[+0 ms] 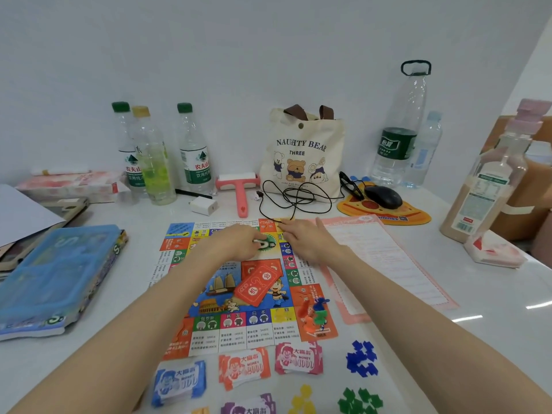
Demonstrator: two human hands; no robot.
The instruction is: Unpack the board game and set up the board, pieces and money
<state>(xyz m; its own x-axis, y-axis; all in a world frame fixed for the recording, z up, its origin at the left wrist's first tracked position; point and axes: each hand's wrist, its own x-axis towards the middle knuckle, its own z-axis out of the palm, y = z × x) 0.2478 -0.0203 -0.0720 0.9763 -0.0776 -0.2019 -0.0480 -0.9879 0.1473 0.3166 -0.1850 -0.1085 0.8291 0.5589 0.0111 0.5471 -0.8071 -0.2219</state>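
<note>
Flat on the white table (pixel 125 294) — the board (pixel 239 333), fully unfolded. Over its far end, both hands: left hand (pixel 239 243) curled, pinching a small white thing (pixel 257 241); right hand (pixel 304 239) with fingers stretched to the far corner. Red cards (pixel 258 283) mid-board, money stacks (pixel 243 367) along the near edge, coloured tokens (pixel 316 316) on the near-right corner.

Bare desk (pixel 134 264) opens at nine o'clock of the board (pixel 221 282), up to the blue tray (pixel 59 270). At twelve, a black cable (pixel 295 201), roller (pixel 240 198) and bottles (pixel 194 156) crowd close. Money stacks (pixel 243 366) and tokens (pixel 361 358) fill six o'clock; a pink sheet (pixel 388 258) lies just beside at three.
</note>
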